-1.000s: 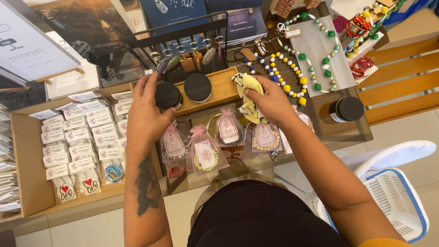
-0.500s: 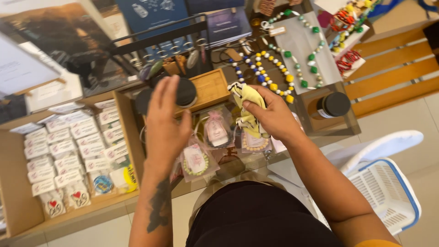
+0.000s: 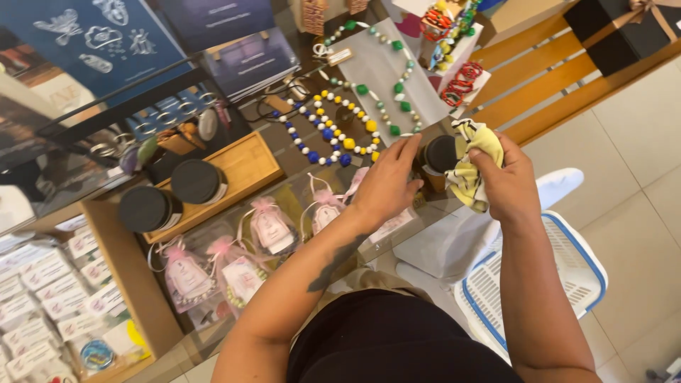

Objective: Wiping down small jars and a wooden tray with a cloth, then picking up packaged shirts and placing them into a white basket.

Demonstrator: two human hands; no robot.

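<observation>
Now left hand [image 3: 386, 186] spread beside black-lidded jar [image 3: 438, 157], right hand [image 3: 505, 183] pinching yellow cloth [image 3: 472, 164], pink pouches [image 3: 269, 228] nearby

Bare forearms, dark tattoo along the left forearm [image 3: 333, 262], black top [image 3: 397, 340], hands ringless

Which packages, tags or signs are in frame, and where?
Sheer gift pouches: row at the counter's near edge, pink bows, pale cards inside.
Small label packets: stacked in the wooden tray at far left, white.
Dark blue poster: upper left, pale line drawings.
Necklace tag: top centre, small tan rectangle.
Black gift box: top right, tan ribbon.
</observation>
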